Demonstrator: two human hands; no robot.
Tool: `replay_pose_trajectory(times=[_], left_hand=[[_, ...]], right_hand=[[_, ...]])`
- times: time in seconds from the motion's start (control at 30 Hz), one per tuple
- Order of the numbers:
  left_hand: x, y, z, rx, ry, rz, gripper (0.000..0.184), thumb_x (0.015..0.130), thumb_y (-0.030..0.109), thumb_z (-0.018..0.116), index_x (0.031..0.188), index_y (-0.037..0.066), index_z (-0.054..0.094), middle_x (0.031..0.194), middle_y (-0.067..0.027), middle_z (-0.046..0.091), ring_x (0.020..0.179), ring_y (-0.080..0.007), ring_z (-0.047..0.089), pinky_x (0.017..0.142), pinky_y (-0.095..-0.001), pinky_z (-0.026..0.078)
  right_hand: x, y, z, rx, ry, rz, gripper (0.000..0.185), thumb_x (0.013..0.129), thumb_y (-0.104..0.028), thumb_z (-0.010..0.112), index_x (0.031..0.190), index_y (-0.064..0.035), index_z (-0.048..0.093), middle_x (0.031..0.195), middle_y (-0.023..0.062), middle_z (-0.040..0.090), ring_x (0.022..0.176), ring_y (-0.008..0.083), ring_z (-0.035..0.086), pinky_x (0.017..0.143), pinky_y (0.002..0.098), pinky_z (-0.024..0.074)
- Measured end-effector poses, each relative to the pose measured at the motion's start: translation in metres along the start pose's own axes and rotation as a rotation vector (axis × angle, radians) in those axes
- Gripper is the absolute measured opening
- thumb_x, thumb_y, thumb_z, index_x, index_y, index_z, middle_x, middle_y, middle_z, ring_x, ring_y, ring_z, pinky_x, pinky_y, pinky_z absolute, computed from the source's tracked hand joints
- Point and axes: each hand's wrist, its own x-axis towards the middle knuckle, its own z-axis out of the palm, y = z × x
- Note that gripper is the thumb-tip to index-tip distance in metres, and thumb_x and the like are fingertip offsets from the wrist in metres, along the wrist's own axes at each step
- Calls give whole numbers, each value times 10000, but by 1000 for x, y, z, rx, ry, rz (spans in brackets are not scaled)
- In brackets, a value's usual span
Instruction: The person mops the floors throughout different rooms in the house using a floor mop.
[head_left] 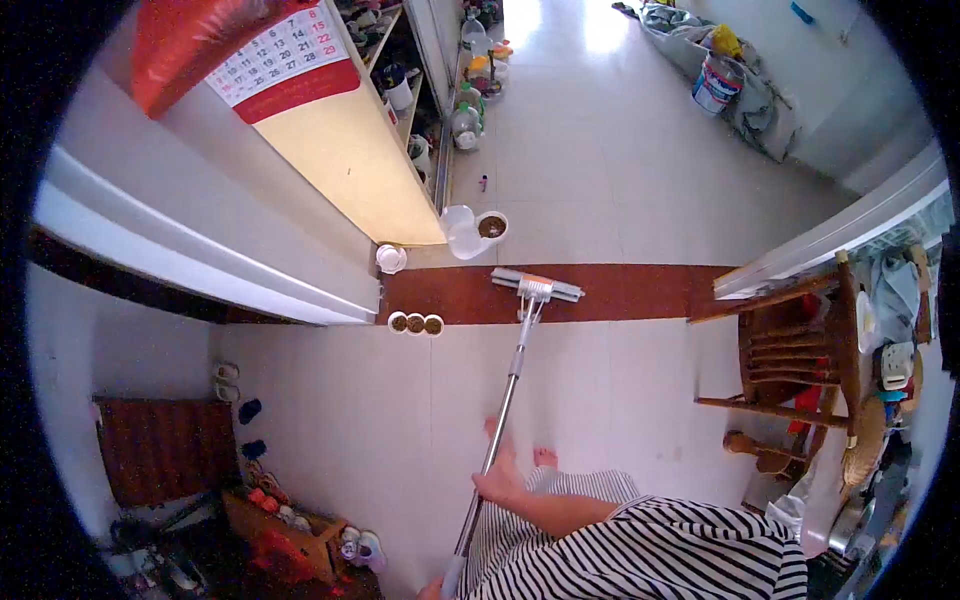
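A flat sponge mop point(536, 288) with a silver pole rests its wide head on the dark red floor strip. My right hand point(500, 486) is closed around the middle of the pole, its arm reaching in from the striped clothing. At the bottom edge of the view, my left hand point(431, 590) is mostly cut off; it grips the pole's grey upper end. Left of the mop head sits a white triple bowl point(416, 324) holding brown pellets. Beyond it stands a white double bowl point(463, 234), one side filled with brown pellets.
A wooden chair point(790, 350) stands at the right. Bottles point(466, 125) line the left wall ahead, and a paint bucket point(717, 84) lies by grey cloth. Shoes point(362, 548) and a wooden box point(285, 535) are at lower left. Pale tiled floor point(610, 380) surrounds my feet.
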Motion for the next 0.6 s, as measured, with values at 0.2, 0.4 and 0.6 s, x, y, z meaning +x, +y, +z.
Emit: replay_pose_trajectory(times=[0.2,0.4,0.6], left_hand=[[83,116,-52,117,-6,6,577,649,213,631,1164,27,447,948,-181,592,900,-295,577,793,-371,443],[144,298,-92,-153,127,109,364,645,102,626,964,-3,485,760,-105,575,674,-207,567,627,-334,463],[213,440,-112,-602,-190,29,240,693,90,667,821,39,471,622,-23,497,463,-118,477,421,-255,395]], right_hand=[[154,-9,-79,-32,-105,240,442,669,-129,544,1068,8,412,1049,177,459,981,301,470,822,346,377],[281,-13,-183,-161,-99,190,308,703,-248,542,636,47,596,582,170,594,533,284,598,526,373,487],[388,-66,-323,-127,-171,474,312,703,-248,515,651,45,606,631,166,614,576,262,617,536,361,497]])
